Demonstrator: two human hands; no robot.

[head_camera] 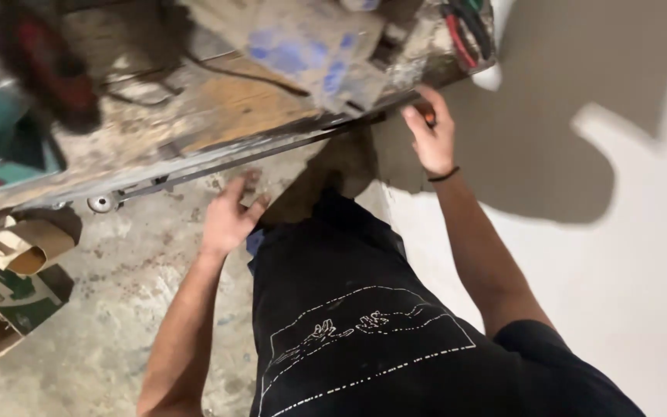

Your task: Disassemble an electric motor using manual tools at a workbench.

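Spread and empty, left hand [229, 216] hovers over floor; right hand [430, 131] pinches small orange-tipped tool [428, 116] at wall [580, 255]; cardboard box [9, 301] gapes, contents unclear.

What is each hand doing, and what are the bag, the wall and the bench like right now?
Left hand: open, fingers spread, holding nothing, in the air above the floor.
Right hand: closed around a small orange-tipped thing, up by the bench edge.
Paper bag: lying on the floor, torn open.
Wall: part grey plaster, part white.
Workbench: dusty, stained.

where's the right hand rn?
Head view, upper right of centre: the right hand grips a small orange-tipped tool at the edge of the dirty workbench, beside the grey-plastered wall.
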